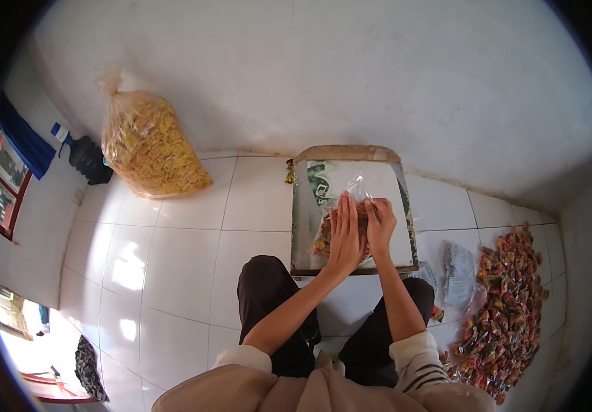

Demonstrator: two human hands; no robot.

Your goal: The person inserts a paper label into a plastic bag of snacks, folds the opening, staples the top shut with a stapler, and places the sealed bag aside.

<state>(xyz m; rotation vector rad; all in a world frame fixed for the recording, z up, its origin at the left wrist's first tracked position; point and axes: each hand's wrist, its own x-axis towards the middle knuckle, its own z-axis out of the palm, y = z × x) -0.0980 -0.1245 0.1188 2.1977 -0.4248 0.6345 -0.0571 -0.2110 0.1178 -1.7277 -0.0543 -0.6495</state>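
A clear plastic bag [323, 235] of small orange-red wrapped packets lies on a low stool-like table [398, 237] in front of me. My left hand [346, 237] rests flat on the bag, its fingers stretched out together toward the bag's top. At the bag's right side, my right hand [380, 225] has its fingers bent and pressed against the plastic, seemingly gripping its edge. The see-through upper end of the bag sticks out above both hands. My hands cover most of the packets inside.
On the right, a large heap of small wrapped packets [509, 302] covers the floor, beside printed plastic bags [459, 275]. A big tied sack of yellow snacks [148, 144] stands against the wall at left, near a dark water jug [88, 159].
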